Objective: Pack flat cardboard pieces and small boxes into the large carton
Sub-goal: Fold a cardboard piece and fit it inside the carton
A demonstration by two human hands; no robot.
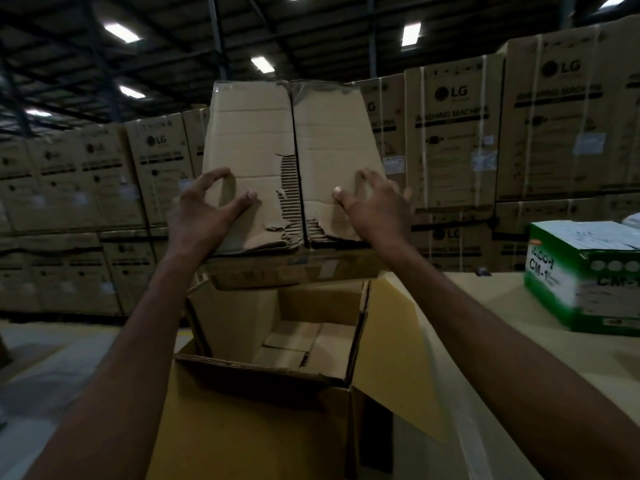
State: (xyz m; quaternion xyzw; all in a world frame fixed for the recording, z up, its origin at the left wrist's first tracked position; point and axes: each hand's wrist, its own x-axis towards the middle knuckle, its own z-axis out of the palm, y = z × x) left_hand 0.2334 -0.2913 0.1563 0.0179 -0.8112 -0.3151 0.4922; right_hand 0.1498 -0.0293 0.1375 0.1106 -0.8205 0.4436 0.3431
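Note:
I hold a brown cardboard box [256, 147] with a torn, taped middle seam, tilted up above the large open carton [242, 427]. My left hand [207, 209] grips its left edge, thumb pressed on the facing panel. My right hand [374, 202] grips its right edge, thumb on the panel and fingers wrapped round the side. The carton stands right below, its flaps open, the right flap [388, 341] folded outward. Brown small boxes or cardboard pieces [304, 344] lie at its bottom.
A green and white box [581, 275] sits on a tan table surface [502, 306] to the right of the carton. Tall stacks of LG washing machine cartons [453, 133] wall off the background. Grey warehouse floor [52, 358] lies to the left.

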